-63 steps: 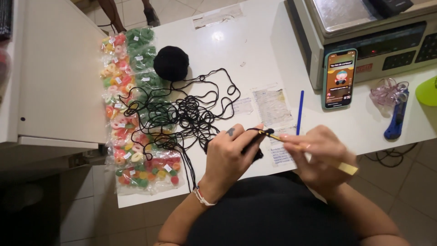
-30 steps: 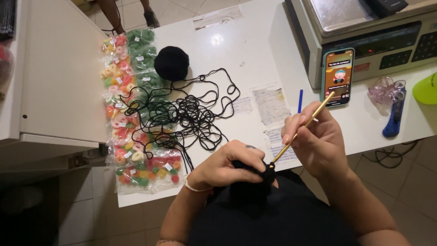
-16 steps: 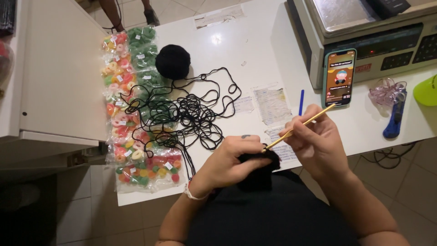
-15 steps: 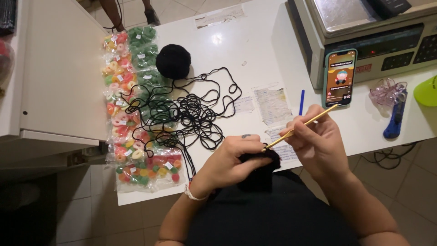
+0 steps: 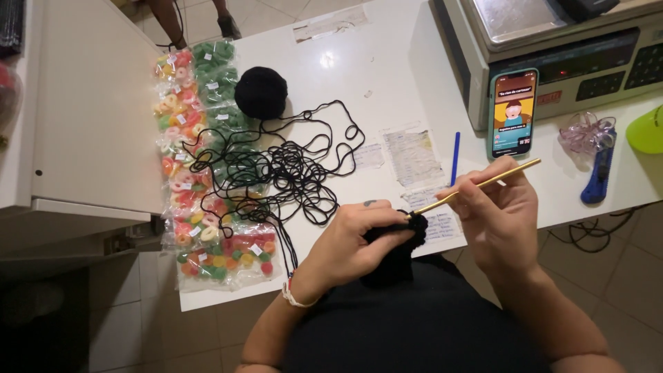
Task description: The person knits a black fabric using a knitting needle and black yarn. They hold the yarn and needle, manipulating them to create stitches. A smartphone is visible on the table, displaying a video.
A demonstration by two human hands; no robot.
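Crochet stitching underway, low centre: left hand (image 5: 352, 238) pinches the black piece (image 5: 400, 235), right hand (image 5: 501, 214) grips the hook (image 5: 476, 186) entering it. Next move needs yarn (image 5: 290, 166) looped; ball (image 5: 261, 92) lies upper left.

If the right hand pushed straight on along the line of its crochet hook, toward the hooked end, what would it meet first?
Most likely the black crochet piece pinched in the left hand: the crochet hook in the right hand already ends there, though depth is unclear.

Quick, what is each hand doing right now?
Left hand: closed on the black crochet piece.
Right hand: closed on the yellow crochet hook, its tip at the piece.
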